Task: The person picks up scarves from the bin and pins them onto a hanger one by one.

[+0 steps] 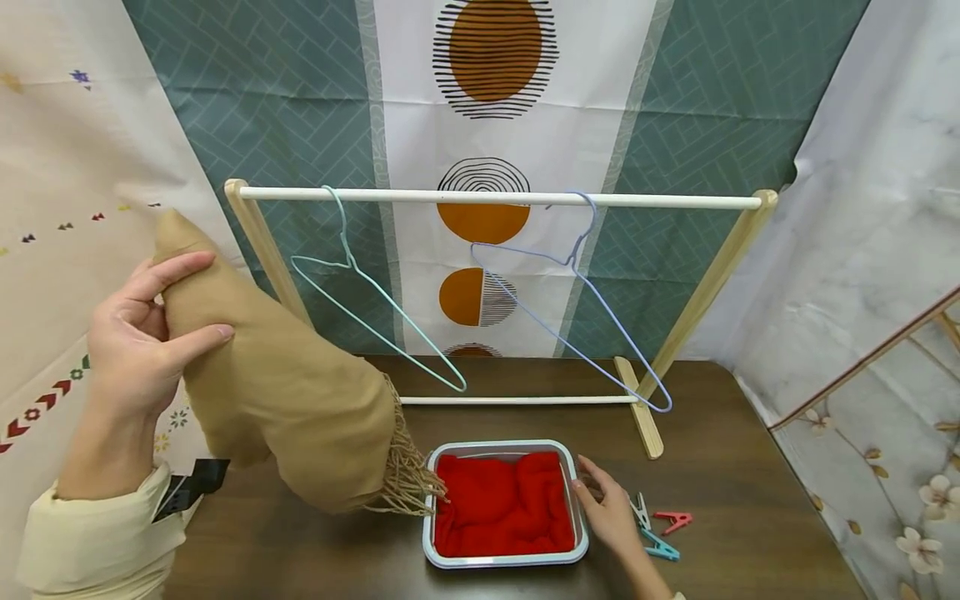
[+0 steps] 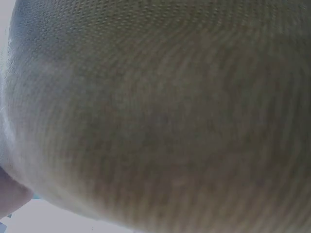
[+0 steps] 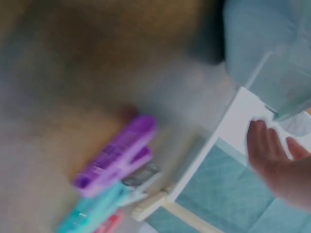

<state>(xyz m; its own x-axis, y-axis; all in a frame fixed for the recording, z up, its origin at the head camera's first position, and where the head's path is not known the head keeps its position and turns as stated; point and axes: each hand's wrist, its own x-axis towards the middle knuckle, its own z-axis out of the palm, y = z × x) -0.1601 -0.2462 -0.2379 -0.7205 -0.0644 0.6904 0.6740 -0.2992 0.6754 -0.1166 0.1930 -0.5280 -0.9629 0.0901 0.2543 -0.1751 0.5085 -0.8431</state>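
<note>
- The left hand (image 1: 146, 342) is gripping a tan fringed cloth (image 1: 300, 392) near its upper end, with the thumb and fingers pinching the fabric.
- The tan cloth is slanting down from that hand, left of the tub, and its fringe (image 1: 408, 462) is reaching the tub's left rim; whether the strands are touching it, I cannot tell.
- In the left wrist view, tan weave is filling nearly everything, blurred and close.
- The right hand (image 1: 611, 508) is holding nothing; its fingers are extending loosely along the right side of the tub, and I cannot tell whether they are pressing on it.
- The pale plastic tub (image 1: 501, 562) is sitting on the brown surface (image 1: 750, 467), with a red cloth (image 1: 502, 504) lying bunched inside.
- Right of that hand, a red clothespin (image 1: 675, 521), a teal clothespin (image 1: 662, 547) and a grey clothespin (image 1: 641, 511) are lying close together; a purple clothespin (image 3: 116, 158) is showing in the right wrist view.
- Behind, a mint hanger (image 1: 348, 260) and a lavender hanger (image 1: 576, 262) are hanging from the rack's white top bar (image 1: 450, 197).
</note>
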